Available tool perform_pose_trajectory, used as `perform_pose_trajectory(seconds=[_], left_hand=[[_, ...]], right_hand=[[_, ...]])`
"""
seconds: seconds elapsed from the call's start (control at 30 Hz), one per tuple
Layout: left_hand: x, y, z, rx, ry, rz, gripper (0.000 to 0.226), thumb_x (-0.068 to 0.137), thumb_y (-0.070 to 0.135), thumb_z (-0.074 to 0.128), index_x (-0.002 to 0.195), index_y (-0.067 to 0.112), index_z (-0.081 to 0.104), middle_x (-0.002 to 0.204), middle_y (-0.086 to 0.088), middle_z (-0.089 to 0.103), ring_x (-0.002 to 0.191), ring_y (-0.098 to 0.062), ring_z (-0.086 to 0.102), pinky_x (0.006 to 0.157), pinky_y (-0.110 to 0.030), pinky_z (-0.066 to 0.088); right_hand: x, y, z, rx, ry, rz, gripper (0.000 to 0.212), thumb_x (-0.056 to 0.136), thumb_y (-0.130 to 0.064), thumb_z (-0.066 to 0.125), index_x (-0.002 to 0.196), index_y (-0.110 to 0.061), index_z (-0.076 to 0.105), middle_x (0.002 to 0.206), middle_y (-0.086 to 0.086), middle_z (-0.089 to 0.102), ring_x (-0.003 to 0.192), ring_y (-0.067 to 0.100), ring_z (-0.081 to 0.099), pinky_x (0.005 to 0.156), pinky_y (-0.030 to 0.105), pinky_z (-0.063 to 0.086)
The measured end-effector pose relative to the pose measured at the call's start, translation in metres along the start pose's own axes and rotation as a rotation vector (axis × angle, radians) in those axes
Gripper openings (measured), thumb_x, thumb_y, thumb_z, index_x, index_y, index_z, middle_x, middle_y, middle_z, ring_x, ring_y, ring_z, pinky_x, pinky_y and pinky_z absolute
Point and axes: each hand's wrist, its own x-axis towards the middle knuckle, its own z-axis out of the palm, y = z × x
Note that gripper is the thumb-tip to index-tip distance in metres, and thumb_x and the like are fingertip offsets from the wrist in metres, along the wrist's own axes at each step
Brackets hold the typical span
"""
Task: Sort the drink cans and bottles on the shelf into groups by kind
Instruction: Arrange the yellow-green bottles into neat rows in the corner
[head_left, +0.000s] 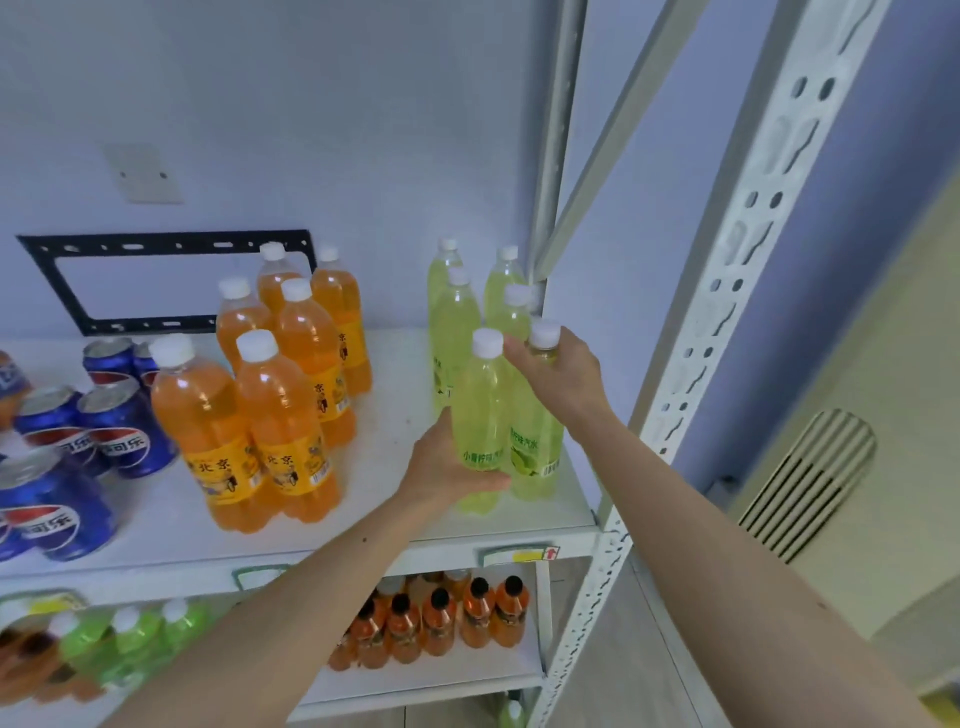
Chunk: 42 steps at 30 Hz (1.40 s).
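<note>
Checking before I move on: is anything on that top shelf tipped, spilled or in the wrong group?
Nothing stands out. The blue cans, orange bottles and lime bottles each stand upright in their own cluster. The left hand and right hand each grip a lime bottle at that group's front. No spill shows.

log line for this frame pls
left hand: gripping front lime bottle low | right hand: on neck of adjacent lime bottle | orange bottles, blue cans: already grouped
</note>
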Motion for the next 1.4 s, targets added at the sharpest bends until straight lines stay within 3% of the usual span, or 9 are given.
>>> perform_pose_trajectory(seconds=[0.17, 0.33, 0.57, 0.8, 0.9, 0.97, 1.13, 1.3, 1.4], left_hand=[[0.011, -0.007, -0.007, 0.045, -0.063, -0.07, 0.077, 0.045, 0.031, 0.091, 0.115, 0.033, 0.061, 0.106, 0.016, 0.069, 0.102, -0.004, 0.063, 0.083, -0.024, 0.052], [0.018, -0.009, -0.018, 0.061, -0.217, -0.052, 0.074, 0.046, 0.03, 0.093, 0.115, 0.032, 0.065, 0.107, 0.013, 0.072, 0.104, -0.004, 0.065, 0.091, -0.034, 0.054], [0.02, -0.011, -0.018, 0.023, -0.283, -0.04, 0.072, 0.052, 0.021, 0.093, 0.117, 0.031, 0.064, 0.11, 0.011, 0.071, 0.107, -0.006, 0.064, 0.093, -0.034, 0.053], [0.02, -0.005, -0.041, 0.011, -0.367, -0.009, 0.101, 0.053, 0.031, 0.094, 0.137, 0.037, 0.039, 0.135, 0.019, 0.051, 0.125, -0.003, 0.048, 0.103, -0.028, 0.04], [0.031, -0.001, -0.065, -0.133, -0.156, 0.032, 0.067, 0.08, 0.009, 0.076, 0.135, 0.025, 0.042, 0.134, 0.006, 0.053, 0.126, -0.017, 0.052, 0.097, -0.027, 0.046], [0.043, 0.008, -0.072, -0.197, 0.012, 0.067, 0.048, 0.089, 0.014, 0.065, 0.133, 0.021, 0.046, 0.131, 0.003, 0.057, 0.122, -0.015, 0.055, 0.098, -0.034, 0.049], [0.096, 0.013, -0.064, -0.126, 0.265, 0.086, 0.07, 0.086, 0.038, 0.068, 0.145, 0.023, 0.035, 0.144, 0.006, 0.041, 0.131, -0.009, 0.038, 0.108, -0.034, 0.036], [0.134, -0.006, -0.045, -0.214, 0.248, 0.115, 0.047, 0.088, 0.037, 0.065, 0.126, 0.045, 0.038, 0.12, 0.033, 0.044, 0.107, 0.03, 0.038, 0.098, -0.019, 0.033], [0.146, -0.016, -0.037, -0.253, 0.193, 0.12, 0.069, 0.079, 0.055, 0.063, 0.139, 0.03, 0.041, 0.129, 0.018, 0.057, 0.117, 0.008, 0.052, 0.1, -0.029, 0.045]], right_hand=[[0.006, 0.007, -0.006, 0.124, -0.06, 0.009, 0.034, 0.084, -0.031, 0.065, 0.092, 0.001, 0.058, 0.075, -0.001, 0.052, 0.069, 0.012, 0.049, 0.065, 0.028, 0.04], [0.005, 0.011, -0.014, 0.158, -0.214, -0.051, 0.037, 0.077, -0.031, 0.065, 0.088, 0.004, 0.061, 0.077, 0.002, 0.056, 0.072, 0.013, 0.054, 0.069, 0.032, 0.042], [0.007, 0.014, -0.016, 0.179, -0.262, -0.086, 0.034, 0.085, -0.035, 0.069, 0.091, -0.002, 0.066, 0.085, 0.001, 0.067, 0.08, 0.009, 0.063, 0.078, 0.027, 0.049], [0.006, 0.0, -0.026, 0.246, -0.152, -0.155, 0.03, 0.082, -0.042, 0.073, 0.102, -0.021, 0.066, 0.102, -0.009, 0.069, 0.094, 0.004, 0.063, 0.079, 0.019, 0.046], [0.021, -0.019, -0.036, 0.314, -0.038, -0.206, 0.036, 0.086, -0.057, 0.056, 0.101, -0.025, 0.065, 0.108, -0.005, 0.07, 0.104, 0.006, 0.064, 0.086, 0.022, 0.049], [0.042, -0.031, -0.036, 0.285, 0.023, -0.162, 0.043, 0.089, -0.061, 0.048, 0.101, -0.023, 0.065, 0.109, -0.005, 0.07, 0.106, 0.009, 0.063, 0.092, 0.03, 0.048], [0.08, -0.039, -0.017, 0.099, -0.075, 0.011, 0.063, 0.084, -0.069, 0.052, 0.112, -0.014, 0.062, 0.122, 0.007, 0.063, 0.109, 0.02, 0.059, 0.101, 0.039, 0.045], [0.095, -0.023, 0.001, 0.003, -0.253, 0.049, 0.057, 0.074, -0.075, 0.059, 0.106, -0.028, 0.069, 0.11, -0.01, 0.07, 0.107, 0.007, 0.063, 0.103, 0.037, 0.046], [0.102, -0.009, 0.011, -0.016, -0.309, -0.009, 0.038, 0.084, -0.055, 0.065, 0.093, -0.019, 0.074, 0.098, -0.003, 0.074, 0.099, 0.013, 0.068, 0.099, 0.041, 0.049]])
